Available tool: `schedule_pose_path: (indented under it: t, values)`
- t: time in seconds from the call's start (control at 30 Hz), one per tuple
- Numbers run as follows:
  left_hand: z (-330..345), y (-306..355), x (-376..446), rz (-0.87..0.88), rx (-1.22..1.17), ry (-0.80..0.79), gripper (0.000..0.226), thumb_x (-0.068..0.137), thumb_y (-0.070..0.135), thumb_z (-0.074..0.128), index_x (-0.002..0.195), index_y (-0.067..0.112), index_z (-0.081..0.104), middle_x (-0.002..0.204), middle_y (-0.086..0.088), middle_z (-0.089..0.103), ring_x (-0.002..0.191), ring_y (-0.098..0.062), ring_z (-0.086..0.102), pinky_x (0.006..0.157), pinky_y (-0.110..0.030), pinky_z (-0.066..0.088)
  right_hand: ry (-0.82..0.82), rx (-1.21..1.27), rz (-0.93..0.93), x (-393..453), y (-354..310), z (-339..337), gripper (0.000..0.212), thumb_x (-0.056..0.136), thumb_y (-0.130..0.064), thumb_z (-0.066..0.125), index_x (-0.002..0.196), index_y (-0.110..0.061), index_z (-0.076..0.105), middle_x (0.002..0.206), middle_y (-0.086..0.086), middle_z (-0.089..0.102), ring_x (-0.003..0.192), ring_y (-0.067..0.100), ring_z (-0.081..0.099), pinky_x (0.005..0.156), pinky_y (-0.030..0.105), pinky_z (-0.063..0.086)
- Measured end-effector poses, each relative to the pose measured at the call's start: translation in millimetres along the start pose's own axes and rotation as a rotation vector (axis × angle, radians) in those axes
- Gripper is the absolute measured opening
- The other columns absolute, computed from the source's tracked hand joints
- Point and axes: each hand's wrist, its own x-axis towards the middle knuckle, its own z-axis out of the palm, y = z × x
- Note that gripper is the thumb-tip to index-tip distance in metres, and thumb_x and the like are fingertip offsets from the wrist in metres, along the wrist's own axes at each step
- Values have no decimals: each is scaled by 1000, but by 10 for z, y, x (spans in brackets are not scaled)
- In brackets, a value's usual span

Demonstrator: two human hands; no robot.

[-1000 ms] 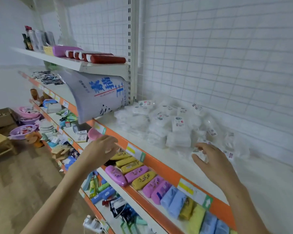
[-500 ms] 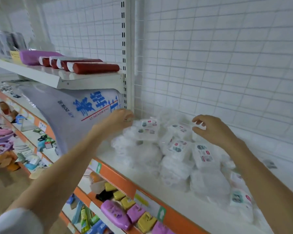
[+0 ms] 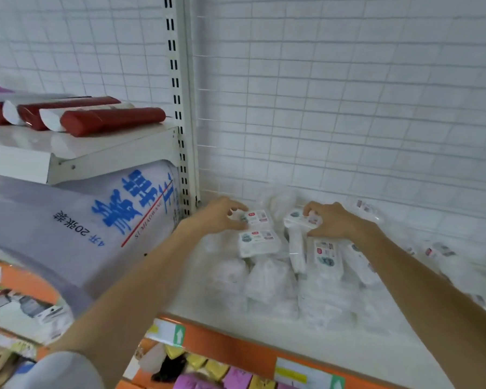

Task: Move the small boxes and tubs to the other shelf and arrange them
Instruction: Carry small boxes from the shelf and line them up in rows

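At shelf [image 3: 264,329] back: left hand [image 3: 218,217], right hand [image 3: 333,220] each gripping white packet.

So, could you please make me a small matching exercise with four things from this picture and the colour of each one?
Things:
1. tube on the upper shelf
2. big lettering on the large sack
3. front edge of the shelf with the packets
4. packets by the hands

Colours:
a. orange
b. white
c. dark red
d. blue

Pairs: 1-c, 2-d, 3-a, 4-b
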Motion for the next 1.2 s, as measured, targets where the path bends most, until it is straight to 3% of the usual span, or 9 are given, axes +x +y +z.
schedule_pose_path:
  t: [0.1, 0.23, 0.33, 0.43, 0.6, 0.87, 0.97, 1.07, 1.2]
  values:
    - [9, -45, 20, 16, 39, -45, 59, 79, 36, 71, 131, 21, 49, 126, -1, 55, 99, -11, 49, 82, -24, 39, 1, -24, 45, -22, -56, 12, 45, 79, -31, 67, 117, -34, 43, 116, 10, 41, 91, 25, 53, 73, 31, 46]
    - [72, -51, 41, 6, 131, -59, 61, 81, 33, 68, 134, 24, 41, 128, -4, 53, 108, -18, 50, 85, -27, 41, 40, -29, 64, -46, -107, 21, 60, 75, -36, 71, 126, -28, 40, 120, 12, 45, 106, 25, 45, 92, 39, 44]
    - [113, -16, 54, -45, 91, -34, 64, 81, 27, 69, 136, 18, 37, 133, -7, 47, 114, -23, 48, 88, -29, 40, 57, -20, 115, -62, -150, 30, 72, 76, -39, 71, 135, -19, 35, 127, 13, 44, 119, 28, 40, 97, 41, 40]
    - [116, 31, 55, -80, 81, -21, 66, 81, 23, 68, 136, 8, 36, 134, -10, 44, 118, -25, 45, 92, -29, 37, 79, -65, 112, -67, -170, 42, 67, 75, -41, 70, 130, -13, 45, 126, 11, 50, 120, 28, 37, 96, 38, 38]
    - [75, -10, 2, -85, -7, 105, 73, 74, 14, 74, 135, 7, 36, 135, -9, 40, 119, -24, 42, 94, -29, 37, 210, 56, 22, -165, -152, -71, 70, 71, -16, 73, 134, -14, 40, 131, 7, 37, 124, 25, 29, 96, 32, 31]
    - [16, 89, -272, 142, -229, 326, 68, 71, 14, 78, 130, 13, 44, 118, 4, 46, 103, -9, 46, 90, -21, 37, 432, 161, -132, -838, 100, -175, 68, 69, -7, 72, 130, -16, 43, 122, -3, 41, 108, 8, 28, 92, 24, 32]
    - [101, 348, -220, 267, -266, 248, 64, 68, 10, 79, 124, 19, 49, 116, 6, 48, 102, -8, 49, 91, -18, 39, 560, 259, -22, -1314, 479, -148, 68, 68, -4, 72, 128, -21, 46, 119, -11, 40, 107, 3, 29, 96, 25, 32]
    - [145, 305, -336, 285, -320, 242, 65, 64, 4, 81, 107, 39, 47, 111, 9, 52, 96, 5, 52, 82, 1, 34, 552, 281, 21, -1604, 647, -21, 67, 68, -5, 74, 126, -24, 46, 118, -13, 41, 105, 2, 30, 95, 24, 34]
    - [299, 496, -364, 369, -365, 193, 71, 62, -3, 80, 104, 43, 46, 111, 16, 50, 98, 6, 54, 76, 0, 40, 594, 334, 114, -1998, 934, 119, 68, 67, -4, 74, 123, -29, 47, 120, -15, 42, 112, 10, 34, 89, 15, 34]
